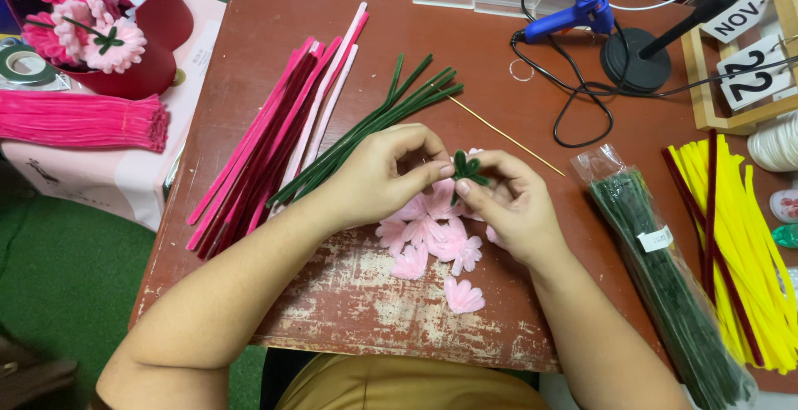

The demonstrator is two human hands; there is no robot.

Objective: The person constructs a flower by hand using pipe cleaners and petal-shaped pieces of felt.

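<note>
Single head view, looking steeply down, close over wooden table [349, 310].

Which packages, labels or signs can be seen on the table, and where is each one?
Clear plastic bag: right of the right hand, long, filled with dark green stems.
White label: small rectangle on that bag.
Desk calendar: upper right corner, wooden frame with white hanging cards.
Red round box: upper left, holding pink flowers.
</note>
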